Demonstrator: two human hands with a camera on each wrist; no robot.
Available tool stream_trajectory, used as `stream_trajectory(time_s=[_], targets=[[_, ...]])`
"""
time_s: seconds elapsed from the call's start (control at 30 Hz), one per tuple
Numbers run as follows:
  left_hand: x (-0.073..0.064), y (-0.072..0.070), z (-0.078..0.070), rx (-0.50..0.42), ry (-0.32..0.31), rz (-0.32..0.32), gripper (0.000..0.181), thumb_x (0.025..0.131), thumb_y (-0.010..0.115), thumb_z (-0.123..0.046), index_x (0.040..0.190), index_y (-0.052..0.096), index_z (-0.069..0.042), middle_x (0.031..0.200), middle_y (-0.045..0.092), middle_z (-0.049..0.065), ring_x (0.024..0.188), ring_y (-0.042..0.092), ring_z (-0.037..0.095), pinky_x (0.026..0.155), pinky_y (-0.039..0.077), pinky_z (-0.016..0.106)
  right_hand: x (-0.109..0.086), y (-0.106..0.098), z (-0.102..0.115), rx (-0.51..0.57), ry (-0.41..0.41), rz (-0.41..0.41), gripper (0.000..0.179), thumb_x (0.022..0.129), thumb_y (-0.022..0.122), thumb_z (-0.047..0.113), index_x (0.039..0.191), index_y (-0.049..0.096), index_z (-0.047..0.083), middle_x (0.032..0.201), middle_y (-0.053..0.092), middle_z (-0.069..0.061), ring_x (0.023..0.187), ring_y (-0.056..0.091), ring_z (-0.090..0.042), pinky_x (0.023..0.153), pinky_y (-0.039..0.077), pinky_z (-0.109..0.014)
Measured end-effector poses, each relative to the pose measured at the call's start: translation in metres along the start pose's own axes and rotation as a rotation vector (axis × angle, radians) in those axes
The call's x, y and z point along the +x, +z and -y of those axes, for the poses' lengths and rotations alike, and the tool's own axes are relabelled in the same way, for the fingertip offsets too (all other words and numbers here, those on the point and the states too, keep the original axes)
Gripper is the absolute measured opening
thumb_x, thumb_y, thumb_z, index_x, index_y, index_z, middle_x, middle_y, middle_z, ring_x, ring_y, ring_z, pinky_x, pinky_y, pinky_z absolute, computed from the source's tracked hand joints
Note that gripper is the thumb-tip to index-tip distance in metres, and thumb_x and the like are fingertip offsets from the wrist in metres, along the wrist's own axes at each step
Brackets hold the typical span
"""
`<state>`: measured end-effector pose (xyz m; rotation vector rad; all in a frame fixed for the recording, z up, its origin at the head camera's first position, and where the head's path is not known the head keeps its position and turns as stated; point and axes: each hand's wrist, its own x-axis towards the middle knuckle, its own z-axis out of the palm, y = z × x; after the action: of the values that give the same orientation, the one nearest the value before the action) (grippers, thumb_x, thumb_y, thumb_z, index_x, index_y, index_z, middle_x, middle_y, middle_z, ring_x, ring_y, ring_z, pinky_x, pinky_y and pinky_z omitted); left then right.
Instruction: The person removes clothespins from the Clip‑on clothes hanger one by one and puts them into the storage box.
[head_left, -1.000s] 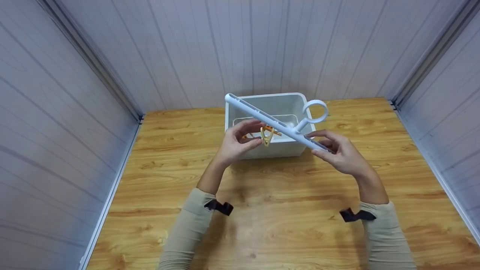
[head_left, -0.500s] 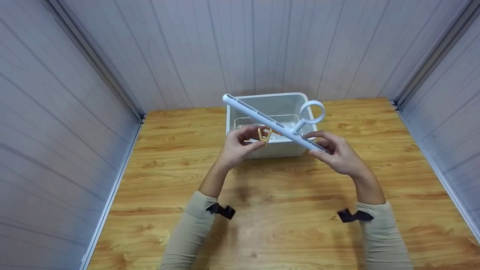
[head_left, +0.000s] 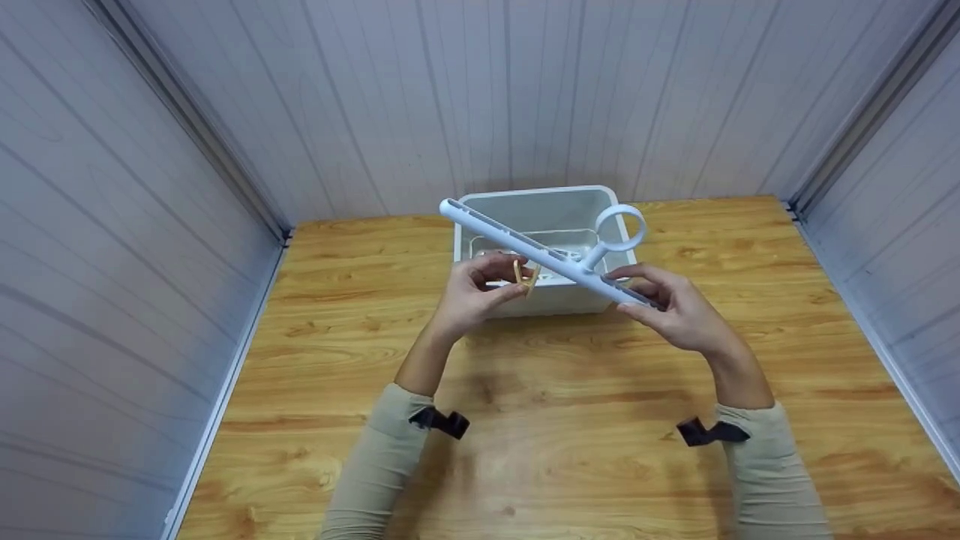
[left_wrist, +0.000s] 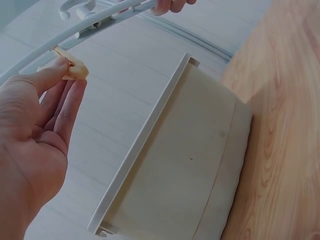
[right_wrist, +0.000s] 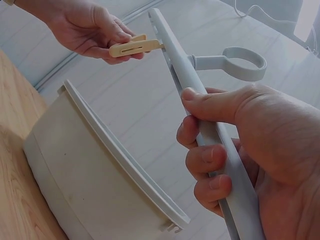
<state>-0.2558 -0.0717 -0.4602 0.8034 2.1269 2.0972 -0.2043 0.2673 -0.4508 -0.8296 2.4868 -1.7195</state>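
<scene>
My left hand [head_left: 466,294] pinches a pale yellow clothespin [right_wrist: 131,48] between thumb and fingers. One end of this clothespin reaches the lower side of a white plastic clothes hanger [head_left: 517,241]; in the right wrist view a thin tip meets the bar. The hanger is held up at a slant, its ring-shaped hook [right_wrist: 245,64] on the upper side. Near the lower right end, my right hand [head_left: 675,309] grips the bar, fingers curled round it. In the left wrist view the clothespin [left_wrist: 73,67] shows just below the bar.
A white plastic bin [head_left: 544,300] stands on the wooden table [head_left: 555,420] behind and below both hands. White items [head_left: 566,255] inside are partly covered by the hanger and left hand. Pale panelled walls [head_left: 480,90] enclose the table at the back and sides.
The hanger has shifted slightly left, its upper left end dipping. The clothespin has turned a little in the left hand. Orange pieces seen behind the hanger earlier are now out of sight.
</scene>
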Motion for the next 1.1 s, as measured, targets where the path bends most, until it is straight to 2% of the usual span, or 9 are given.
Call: stream_trajectory(time_s=[0.17,0.3,0.43,0.57,0.63,0.77,0.93,1.0,1.1], targets=[[0.0,-0.004,-0.007,-0.004,-0.036,0.087,0.039,0.098,0.078,0.01,0.135,0.071,0.017,0.126,0.079,0.035,0.104,0.079,0.003,0.089,0.067,0.022,-0.001,-0.002,0.0,0.028,-0.006,0.02,0.036,0.105,0.068,-0.01,0.141,0.065,-0.008,0.092,0.074,0.012,0.062,0.045,0.003,0.049,0.034,-0.03],[-0.001,-0.008,-0.01,-0.008,-0.079,0.161,0.041,0.098,0.081,0.005,0.137,0.072,0.015,0.122,0.084,0.019,0.103,0.077,0.003,0.087,0.066,0.021,-0.002,-0.002,-0.001,0.047,-0.009,0.038,0.036,0.105,0.067,-0.011,0.141,0.064,-0.009,0.091,0.074,0.012,0.062,0.045,0.004,0.047,0.034,-0.031],[-0.003,-0.012,-0.01,-0.026,-0.102,0.222,0.062,0.097,0.092,-0.027,0.139,0.071,0.012,0.116,0.081,-0.005,0.103,0.074,0.003,0.086,0.064,0.02,-0.002,-0.003,-0.001,0.064,-0.019,0.059,0.037,0.104,0.067,-0.012,0.141,0.064,-0.009,0.093,0.074,0.008,0.063,0.047,0.003,0.047,0.035,-0.032],[-0.004,-0.014,-0.008,-0.046,-0.078,0.282,0.099,0.084,0.094,-0.061,0.142,0.068,0.014,0.11,0.078,-0.015,0.098,0.073,0.002,0.084,0.061,0.019,-0.002,-0.004,-0.001,0.071,-0.016,0.079,0.037,0.104,0.067,-0.012,0.141,0.063,-0.009,0.095,0.073,0.006,0.066,0.049,0.002,0.05,0.036,-0.03],[-0.003,-0.015,-0.008,-0.053,-0.069,0.312,0.107,0.081,0.093,-0.066,0.143,0.065,0.016,0.108,0.077,-0.016,0.096,0.072,0.001,0.083,0.06,0.019,-0.002,-0.005,-0.001,0.067,-0.011,0.095,0.037,0.105,0.067,-0.012,0.141,0.063,-0.009,0.096,0.072,0.007,0.067,0.05,0.002,0.05,0.037,-0.029],[-0.003,-0.018,-0.01,-0.053,-0.08,0.358,0.098,0.086,0.096,-0.055,0.141,0.063,0.019,0.112,0.076,-0.003,0.097,0.071,0.002,0.084,0.061,0.018,-0.002,-0.008,-0.001,0.054,-0.013,0.122,0.036,0.106,0.066,-0.011,0.142,0.063,-0.009,0.095,0.071,0.008,0.066,0.051,0.003,0.05,0.038,-0.027],[-0.005,-0.016,-0.014,0.006,-0.115,0.346,0.059,0.097,0.09,-0.013,0.14,0.064,0.018,0.13,0.074,0.027,0.112,0.073,0.004,0.09,0.064,0.019,-0.002,-0.007,0.0,0.043,-0.014,0.121,0.035,0.106,0.066,-0.011,0.14,0.064,-0.009,0.093,0.07,0.007,0.065,0.05,0.003,0.05,0.038,-0.025],[-0.006,-0.014,-0.015,0.021,-0.115,0.323,0.053,0.097,0.086,-0.001,0.141,0.063,0.017,0.133,0.073,0.029,0.117,0.073,0.004,0.092,0.064,0.02,-0.001,-0.004,0.0,0.04,-0.009,0.103,0.034,0.106,0.067,-0.01,0.14,0.065,-0.008,0.091,0.069,0.007,0.064,0.048,0.003,0.049,0.038,-0.024],[-0.008,-0.009,-0.016,0.004,-0.103,0.277,0.051,0.095,0.082,0.009,0.141,0.062,0.018,0.128,0.074,0.019,0.112,0.074,0.005,0.092,0.065,0.021,-0.001,0.003,0.0,0.037,-0.009,0.065,0.035,0.105,0.068,-0.009,0.14,0.064,-0.007,0.088,0.067,0.006,0.063,0.047,0.002,0.049,0.037,-0.022]])
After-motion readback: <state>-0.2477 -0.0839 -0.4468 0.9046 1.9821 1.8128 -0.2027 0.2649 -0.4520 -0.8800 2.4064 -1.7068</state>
